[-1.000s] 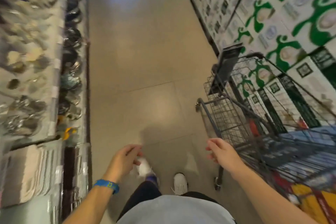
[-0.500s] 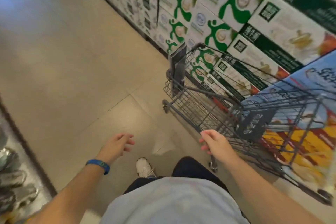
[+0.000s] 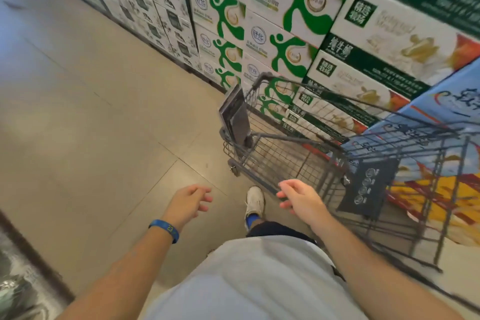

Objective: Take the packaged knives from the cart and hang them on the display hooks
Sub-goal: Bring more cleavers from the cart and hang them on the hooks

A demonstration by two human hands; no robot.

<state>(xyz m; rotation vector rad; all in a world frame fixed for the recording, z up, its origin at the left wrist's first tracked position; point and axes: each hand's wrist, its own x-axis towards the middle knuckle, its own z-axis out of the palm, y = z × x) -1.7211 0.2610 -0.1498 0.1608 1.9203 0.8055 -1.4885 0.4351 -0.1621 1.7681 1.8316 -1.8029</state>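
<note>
A grey wire shopping cart (image 3: 285, 138) stands to my right, close to a wall of boxes. A flat dark package (image 3: 235, 117) leans upright in the cart's far left corner; its contents are too blurred to tell. My right hand (image 3: 298, 199) hovers with loose fingers just short of the cart's near rim, holding nothing. My left hand (image 3: 188, 202), a blue band on its wrist, hangs over the floor with relaxed fingers and is empty too. The display hooks are out of view.
Stacked white and green cartons (image 3: 259, 21) line the far side of the aisle behind the cart. A dark placard (image 3: 366, 189) hangs on the cart's child seat. The tiled floor (image 3: 91, 125) spreads to the left. A shelf edge (image 3: 23, 267) shows bottom left.
My view has swung right, away from the display shelf toward the cart and the cartons. Both hands stay empty; the right hand has come nearer the cart's rim.
</note>
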